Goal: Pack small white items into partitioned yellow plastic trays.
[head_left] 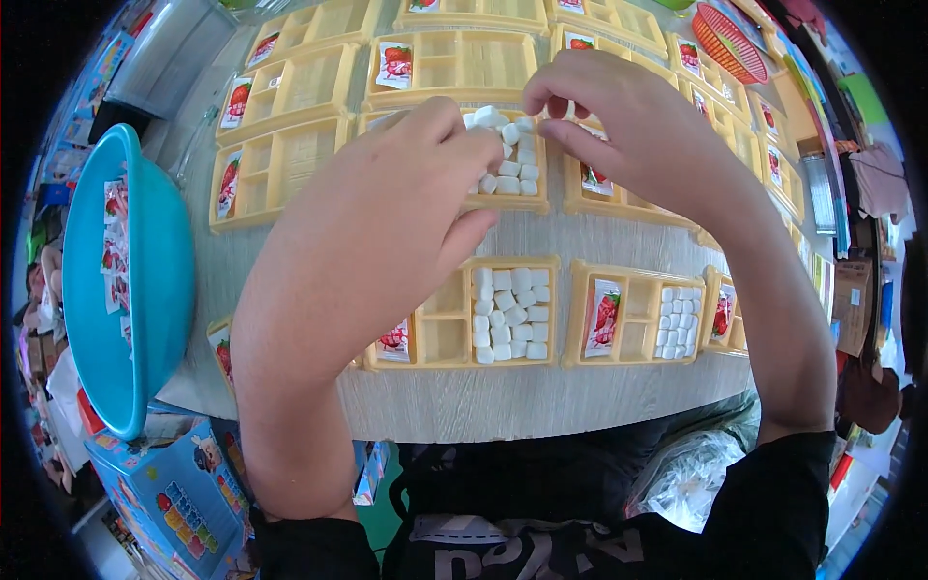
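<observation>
My left hand (416, 179) reaches over a pale yellow compartment tray (541, 198) in the second row, fingers bent down onto its white marshmallows (508, 184). Its thumb stands apart from the fingers, and nothing shows in its grip. To the right of it, my right hand (633, 121) hovers at that tray's upper right corner. The right fingers are curled with a gap to the thumb, and I see nothing between them. Nearest me, one tray (440, 362) has its large compartment filled with marshmallows, and the tray beside it (633, 362) holds smaller white pieces.
More pale yellow trays (280, 126) stand in rows farther off, many with a strawberry-printed packet (394, 66). A turquoise basin (174, 251) with packets stands at left, above a blue box (179, 483). A red basket (730, 43) sits at the far right.
</observation>
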